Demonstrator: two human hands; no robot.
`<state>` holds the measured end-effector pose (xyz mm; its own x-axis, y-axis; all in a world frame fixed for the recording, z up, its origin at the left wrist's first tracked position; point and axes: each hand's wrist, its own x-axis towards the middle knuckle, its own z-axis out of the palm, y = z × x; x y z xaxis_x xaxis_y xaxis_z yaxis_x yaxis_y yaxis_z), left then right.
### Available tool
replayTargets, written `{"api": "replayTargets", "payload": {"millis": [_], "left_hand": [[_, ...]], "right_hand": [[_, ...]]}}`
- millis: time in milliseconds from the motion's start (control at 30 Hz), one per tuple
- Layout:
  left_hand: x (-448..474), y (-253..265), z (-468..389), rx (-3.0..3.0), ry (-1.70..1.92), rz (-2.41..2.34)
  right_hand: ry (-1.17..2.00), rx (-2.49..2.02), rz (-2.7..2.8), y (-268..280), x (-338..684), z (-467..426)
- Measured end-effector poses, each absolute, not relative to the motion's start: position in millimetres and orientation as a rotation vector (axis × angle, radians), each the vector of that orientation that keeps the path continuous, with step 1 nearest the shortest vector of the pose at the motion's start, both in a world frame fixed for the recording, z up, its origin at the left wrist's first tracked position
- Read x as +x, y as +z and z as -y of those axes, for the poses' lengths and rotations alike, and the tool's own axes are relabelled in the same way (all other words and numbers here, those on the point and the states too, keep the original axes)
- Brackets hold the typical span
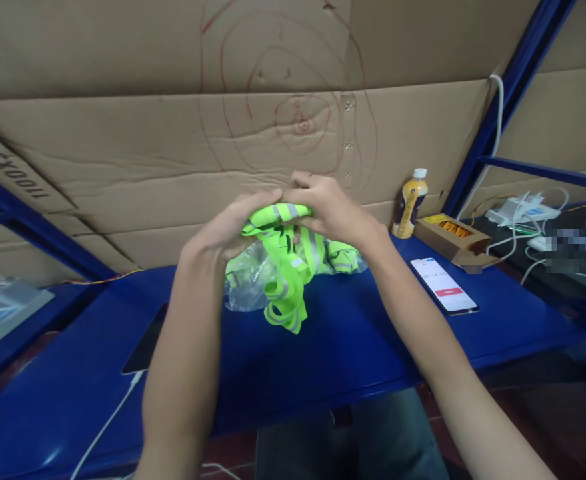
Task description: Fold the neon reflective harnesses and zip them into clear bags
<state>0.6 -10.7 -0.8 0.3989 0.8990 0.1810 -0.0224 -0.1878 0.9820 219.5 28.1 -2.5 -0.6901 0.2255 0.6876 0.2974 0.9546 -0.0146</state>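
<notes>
Bright yellow-green reflective straps (293, 283) with grey stripes hang in loops between my two hands, above the blue table. My left hand (230, 223) is closed round the left side of the rolled upper part. From the right, my right hand (325, 203) grips the same bundle, its fingers bent over the top and close to the left fingertips. Behind and below the hanging straps lies a clear plastic bag (250, 277). More yellow-green strap material (343, 257) rests to the right, partly in plastic. My palms hide part of the bundle.
On the blue table (323, 360), a phone (445, 287) lies at the right, near a juice bottle (410, 203) and an open cardboard box (453, 240). A dark device (145, 343) with a white cable is at the left. Cardboard (137, 147) walls the back; blue posts flank it.
</notes>
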Motion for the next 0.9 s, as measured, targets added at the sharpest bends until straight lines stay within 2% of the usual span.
{"api": "replayTargets", "payload": {"millis": [200,367,567,767,900], "left_hand": [[-12,6,20,1.674,1.049,-0.935],[-3,13,30,2.246,1.408,-1.033],[7,15,41,2.699,1.39,-1.055],[14,13,36,2.694,1.416,-0.99],[2,8,24,2.513,1.204,-0.929]], "right_hand": [[-0.027,-0.286,2.233,-7,205,-22],[0.379,-0.244,1.956,-9,200,-25],[0.636,-0.305,2.213,-4,218,-31],[0.834,-0.307,2.402,0,241,-32],[0.85,-0.294,2.416,2,246,-31]]}}
